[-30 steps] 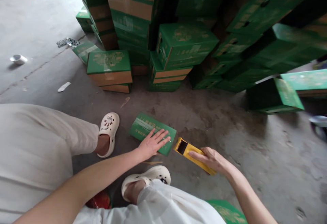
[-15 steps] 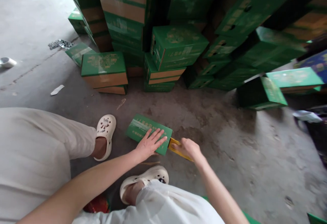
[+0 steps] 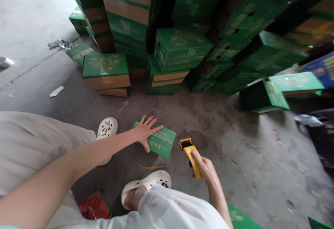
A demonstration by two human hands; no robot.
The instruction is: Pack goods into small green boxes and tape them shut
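Note:
A small green cardboard box [image 3: 162, 140] with pale printed characters lies on the concrete floor between my feet. Over its left part is my left hand [image 3: 146, 131], fingers spread wide; whether the palm touches the lid I cannot tell. My right hand [image 3: 205, 167] is wrapped round a yellow tape dispenser [image 3: 192, 156], thumb on top, with its dark head pointing up and left. The dispenser is clear of the box, just to its right. Part of the box top is hidden under my left hand and wrist.
Stacks of green and brown boxes [image 3: 182, 49] stand ahead, with more green boxes [image 3: 278, 95] at the right. My white clogs [image 3: 150, 183] flank the small box. A red package [image 3: 95, 205] lies near my legs. Paper scraps [image 3: 56, 91] litter the floor.
My right hand has drawn the tape dispenser away from the box's right end and turned it upward. My left hand has shifted left and up across the box, fingers spreading wider.

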